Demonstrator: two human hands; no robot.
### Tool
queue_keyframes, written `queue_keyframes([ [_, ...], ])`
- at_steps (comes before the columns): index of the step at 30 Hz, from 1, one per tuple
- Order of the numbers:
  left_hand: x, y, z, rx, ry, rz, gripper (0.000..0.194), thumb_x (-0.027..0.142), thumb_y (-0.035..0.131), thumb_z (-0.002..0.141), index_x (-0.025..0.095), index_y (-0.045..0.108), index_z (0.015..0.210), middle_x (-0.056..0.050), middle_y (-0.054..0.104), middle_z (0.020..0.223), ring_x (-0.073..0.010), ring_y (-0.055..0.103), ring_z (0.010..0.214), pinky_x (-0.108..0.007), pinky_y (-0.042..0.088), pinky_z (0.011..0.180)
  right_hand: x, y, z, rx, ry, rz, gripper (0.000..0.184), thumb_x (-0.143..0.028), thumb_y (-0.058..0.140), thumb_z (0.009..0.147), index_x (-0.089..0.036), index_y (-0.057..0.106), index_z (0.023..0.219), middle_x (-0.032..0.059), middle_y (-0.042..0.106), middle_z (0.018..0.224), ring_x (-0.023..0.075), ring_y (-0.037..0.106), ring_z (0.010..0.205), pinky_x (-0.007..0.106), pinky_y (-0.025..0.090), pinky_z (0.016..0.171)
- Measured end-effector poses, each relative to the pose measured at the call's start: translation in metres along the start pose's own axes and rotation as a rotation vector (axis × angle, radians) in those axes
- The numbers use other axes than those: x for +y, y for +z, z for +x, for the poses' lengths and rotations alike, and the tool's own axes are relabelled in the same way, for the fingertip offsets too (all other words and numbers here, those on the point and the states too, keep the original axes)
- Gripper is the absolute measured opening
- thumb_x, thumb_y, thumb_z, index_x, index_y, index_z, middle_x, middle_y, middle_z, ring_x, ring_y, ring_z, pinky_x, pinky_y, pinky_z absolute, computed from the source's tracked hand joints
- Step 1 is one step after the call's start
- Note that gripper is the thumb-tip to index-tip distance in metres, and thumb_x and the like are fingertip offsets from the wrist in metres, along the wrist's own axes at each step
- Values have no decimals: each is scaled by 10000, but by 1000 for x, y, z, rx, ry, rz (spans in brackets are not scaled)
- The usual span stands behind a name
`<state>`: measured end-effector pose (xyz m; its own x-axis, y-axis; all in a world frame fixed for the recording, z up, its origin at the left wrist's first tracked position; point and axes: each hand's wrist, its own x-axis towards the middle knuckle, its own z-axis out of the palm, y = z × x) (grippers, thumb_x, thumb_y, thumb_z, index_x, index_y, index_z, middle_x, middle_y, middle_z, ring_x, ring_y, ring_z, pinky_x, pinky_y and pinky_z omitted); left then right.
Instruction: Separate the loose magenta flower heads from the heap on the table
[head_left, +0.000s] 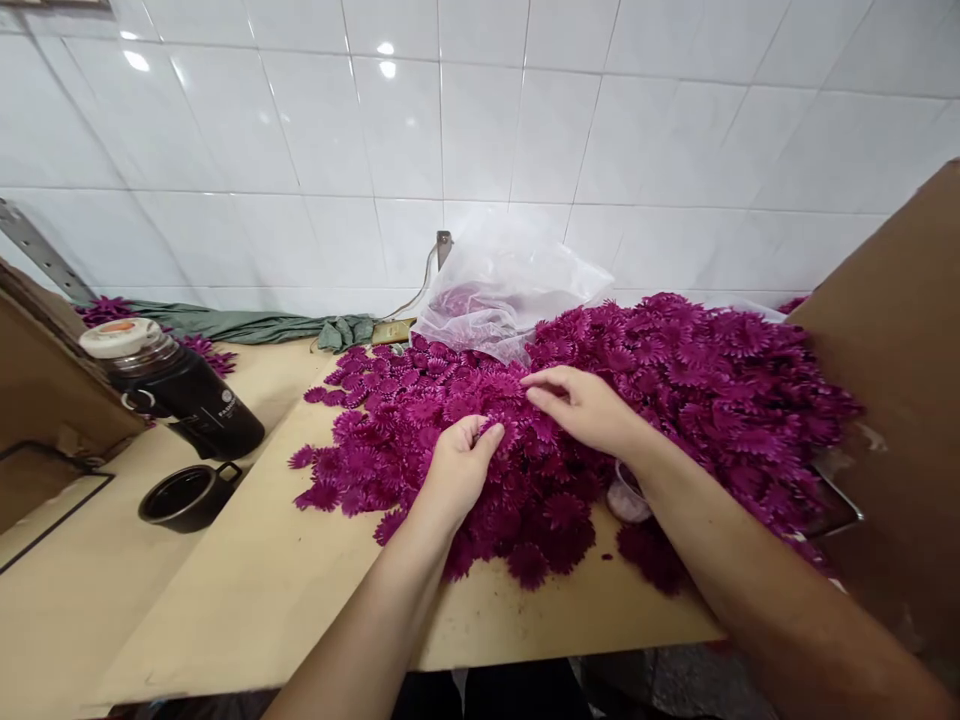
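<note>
A large heap of magenta flower heads covers the right half of a pale wooden board. My left hand rests on the heap's near left part, fingers curled and pinched on a flower head. My right hand lies just above it on the pile, fingers pressed together at the tips on the petals of a flower. The two hands are a few centimetres apart. A small pale round thing shows under my right wrist.
A clear plastic bag with more flowers lies behind the heap against the white tiled wall. A black flask lies at the left, its black cup beside it. Brown cardboard stands at the right; a green cloth lies at the back.
</note>
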<state>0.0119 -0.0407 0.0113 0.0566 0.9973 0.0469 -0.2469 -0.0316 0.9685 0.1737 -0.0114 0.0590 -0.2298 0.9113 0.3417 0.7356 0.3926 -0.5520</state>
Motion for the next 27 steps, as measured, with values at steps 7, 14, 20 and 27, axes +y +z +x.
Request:
queue_keyframes([
  [7,-11,22,2,-24,-100,-111,471,554,723,540,180,438,543,87,395,437,-39,305,391,-187,234,424,-17,-6,13,-143,-202,229,184,-267,539,833,-165,673,908,40,690,912,151,619,837,321,480,789],
  [14,-6,10,1,-64,15,-118,318,363,788,534,153,569,628,56,531,562,-64,434,534,-194,363,561,-22,-12,6,-256,-235,229,243,-334,612,792,-141,634,939,52,647,905,145,588,787,289,486,692],
  [20,-14,13,-8,-74,-13,66,376,488,662,668,168,490,571,57,436,545,-81,385,533,-217,327,529,-15,9,-60,-219,-108,261,319,-308,615,796,-149,561,1067,57,649,924,152,599,755,291,500,686],
  [27,-28,22,-35,-188,-39,136,380,526,605,704,168,520,609,42,453,566,-97,399,559,-231,351,546,-5,35,-98,122,34,310,174,-205,572,790,-183,612,958,62,674,938,181,627,871,324,499,800],
])
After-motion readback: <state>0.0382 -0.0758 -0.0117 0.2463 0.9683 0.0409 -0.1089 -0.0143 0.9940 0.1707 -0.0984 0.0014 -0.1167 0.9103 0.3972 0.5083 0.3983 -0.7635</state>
